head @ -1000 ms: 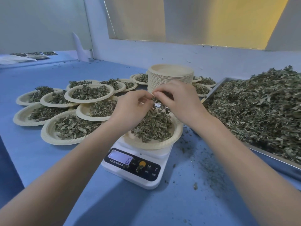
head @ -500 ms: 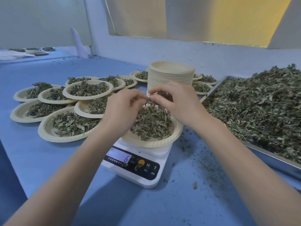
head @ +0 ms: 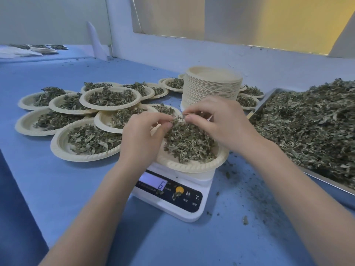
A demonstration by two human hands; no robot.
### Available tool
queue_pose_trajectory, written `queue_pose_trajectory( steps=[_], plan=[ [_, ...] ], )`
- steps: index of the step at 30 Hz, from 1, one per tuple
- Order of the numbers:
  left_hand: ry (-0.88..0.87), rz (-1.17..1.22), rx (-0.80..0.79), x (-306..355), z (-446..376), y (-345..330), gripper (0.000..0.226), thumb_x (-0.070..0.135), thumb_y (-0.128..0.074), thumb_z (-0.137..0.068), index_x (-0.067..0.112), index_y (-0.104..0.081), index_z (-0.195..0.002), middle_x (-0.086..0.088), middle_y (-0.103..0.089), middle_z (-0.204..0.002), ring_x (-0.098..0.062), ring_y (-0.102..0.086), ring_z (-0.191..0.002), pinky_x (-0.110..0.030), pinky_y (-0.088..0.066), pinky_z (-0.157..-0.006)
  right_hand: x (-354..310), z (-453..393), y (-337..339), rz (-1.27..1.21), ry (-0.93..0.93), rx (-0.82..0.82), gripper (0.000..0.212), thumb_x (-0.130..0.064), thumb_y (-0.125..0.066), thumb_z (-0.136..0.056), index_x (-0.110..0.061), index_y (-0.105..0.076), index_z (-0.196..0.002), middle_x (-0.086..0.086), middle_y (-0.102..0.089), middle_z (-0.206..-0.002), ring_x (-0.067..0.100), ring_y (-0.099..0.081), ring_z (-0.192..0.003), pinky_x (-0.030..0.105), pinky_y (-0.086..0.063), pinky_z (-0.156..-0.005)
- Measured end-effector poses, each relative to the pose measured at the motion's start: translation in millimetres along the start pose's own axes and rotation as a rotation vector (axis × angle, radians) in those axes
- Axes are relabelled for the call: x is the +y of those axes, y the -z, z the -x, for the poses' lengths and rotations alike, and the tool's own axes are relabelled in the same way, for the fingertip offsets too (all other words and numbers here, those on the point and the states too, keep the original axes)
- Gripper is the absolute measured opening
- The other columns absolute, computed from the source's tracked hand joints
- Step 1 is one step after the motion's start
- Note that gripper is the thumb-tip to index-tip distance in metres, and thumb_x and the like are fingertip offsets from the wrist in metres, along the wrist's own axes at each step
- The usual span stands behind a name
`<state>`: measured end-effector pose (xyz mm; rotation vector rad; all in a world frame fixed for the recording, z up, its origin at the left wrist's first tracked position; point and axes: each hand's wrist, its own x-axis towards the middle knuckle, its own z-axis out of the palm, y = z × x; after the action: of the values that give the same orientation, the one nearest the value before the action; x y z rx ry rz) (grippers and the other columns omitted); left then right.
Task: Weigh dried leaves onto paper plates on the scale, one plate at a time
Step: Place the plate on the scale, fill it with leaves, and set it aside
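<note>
Pinching one thin stem (head: 189, 113) lying left-to-right, both hands' fingers (head: 173, 120) held it above the plate (head: 194, 166) on the scale (head: 199, 212).

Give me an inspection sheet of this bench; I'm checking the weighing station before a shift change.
Surface: blue table, leaf crumbs scattered right of the scale.
Job's things: white scale reads 6; plate heaped with leaves sits on it; stack of empty plates behind; metal tray of loose leaves at right.
Clutter: filled plates overlapping at left, more behind the stack; leaf bits on the scale's panel.
Hands: left hand and right hand both pinch leaves above the plate.
Cables: nothing seen.
Surroundings: white wall, panel above; more plates far left.
</note>
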<state>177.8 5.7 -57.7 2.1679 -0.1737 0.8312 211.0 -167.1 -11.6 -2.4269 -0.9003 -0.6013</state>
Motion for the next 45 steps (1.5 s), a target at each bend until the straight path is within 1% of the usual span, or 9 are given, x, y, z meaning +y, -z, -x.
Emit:
queue_pose_trajectory(
  steps=[1, 4, 6, 11, 16, 24, 31, 36, 45],
  plan=[
    [0.008, 0.034, -0.015, -1, 2, 1, 0.019, 0.019, -0.064, -0.088, 0.028, -0.071, -0.103, 0.026, -0.06, -0.083, 0.013, -0.051, -0.083, -0.004, -0.035, -0.074, 0, 0, 1, 0.009, -0.001, -0.028, 0.02, -0.035, -0.067, -0.086, -0.025, -0.073, -0.103, -0.013, -0.062, -0.091, -0.003, -0.049, -0.082, 0.006, -0.035, -0.073],
    [0.06, 0.141, -0.028, -5, 6, 4, 0.029, 0.021, -0.063, -0.088, 0.042, -0.065, -0.108, 0.021, -0.065, -0.094, -0.003, -0.057, -0.096, -0.027, -0.046, -0.084, 2, 1, 4, -0.031, -0.037, -0.069, 0.023, -0.038, -0.07, -0.081, -0.029, -0.072, -0.102, -0.019, -0.061, -0.084, 0.0, -0.055, -0.077, 0.007, -0.038, -0.072],
    [0.082, 0.199, -0.021, -6, 8, 6, 0.029, 0.02, -0.063, -0.088, 0.045, -0.065, -0.102, 0.019, -0.067, -0.094, -0.009, -0.058, -0.095, -0.034, -0.049, -0.081, 4, 2, 5, -0.041, -0.054, -0.065, 0.02, -0.036, -0.07, -0.082, -0.03, -0.073, -0.1, -0.025, -0.059, -0.081, -0.008, -0.056, -0.075, 0.006, -0.04, -0.073],
    [0.114, 0.235, 0.012, -8, 11, 6, 0.028, 0.016, -0.061, -0.087, 0.043, -0.067, -0.088, 0.018, -0.066, -0.083, -0.007, -0.057, -0.079, -0.024, -0.044, -0.066, 7, 2, 8, -0.057, -0.055, -0.018, 0.015, -0.028, -0.07, -0.083, -0.025, -0.075, -0.097, -0.032, -0.055, -0.078, -0.022, -0.052, -0.074, 0.003, -0.04, -0.076],
    [0.148, 0.265, 0.033, -9, 12, 6, 0.029, 0.013, -0.06, -0.086, 0.04, -0.068, -0.084, 0.015, -0.065, -0.08, -0.002, -0.053, -0.068, -0.018, -0.039, -0.062, 7, 2, 16, -0.142, -0.09, 0.083, 0.013, -0.027, -0.07, -0.083, -0.027, -0.074, -0.096, -0.015, -0.069, -0.083, -0.001, -0.064, -0.075, 0.019, -0.053, -0.075],
    [0.169, 0.263, 0.025, -9, 12, 6, 0.028, 0.012, -0.059, -0.087, 0.039, -0.068, -0.085, 0.012, -0.064, -0.082, -0.005, -0.053, -0.069, -0.019, -0.04, -0.065, 13, 3, 19, -0.153, -0.136, 0.096, 0.03, -0.047, -0.069, -0.075, -0.031, -0.07, -0.1, -0.01, -0.066, -0.075, -0.01, -0.056, -0.061, 0.003, -0.042, -0.062],
    [0.177, 0.251, 0.029, -8, 12, 7, 0.03, 0.011, -0.058, -0.087, 0.04, -0.067, -0.084, 0.011, -0.064, -0.084, 0.001, -0.051, -0.065, -0.014, -0.039, -0.065, 19, 2, 19, -0.067, -0.148, 0.177, 0.032, -0.064, -0.052, -0.075, -0.037, -0.066, -0.087, -0.007, -0.061, -0.061, 0.011, -0.055, -0.065, 0.016, -0.038, -0.056],
    [0.189, 0.254, 0.028, -8, 12, 7, 0.03, 0.011, -0.057, -0.087, 0.04, -0.067, -0.083, 0.01, -0.064, -0.084, 0.0, -0.051, -0.065, -0.014, -0.04, -0.063, 20, 2, 17, -0.059, -0.148, 0.17, 0.037, -0.068, -0.047, -0.075, -0.036, -0.064, -0.082, -0.011, -0.054, -0.054, 0.005, -0.051, -0.058, 0.013, -0.035, -0.054],
    [0.195, 0.232, 0.026, -10, 11, 7, 0.028, 0.013, -0.058, -0.087, 0.039, -0.068, -0.085, 0.012, -0.063, -0.082, 0.001, -0.048, -0.06, -0.009, -0.037, -0.06, 16, 2, 15, -0.109, -0.165, 0.212, 0.016, -0.045, -0.064, -0.085, -0.032, -0.064, -0.074, -0.013, -0.061, -0.062, -0.006, -0.05, -0.057, 0.005, -0.035, -0.056]
  ],
)
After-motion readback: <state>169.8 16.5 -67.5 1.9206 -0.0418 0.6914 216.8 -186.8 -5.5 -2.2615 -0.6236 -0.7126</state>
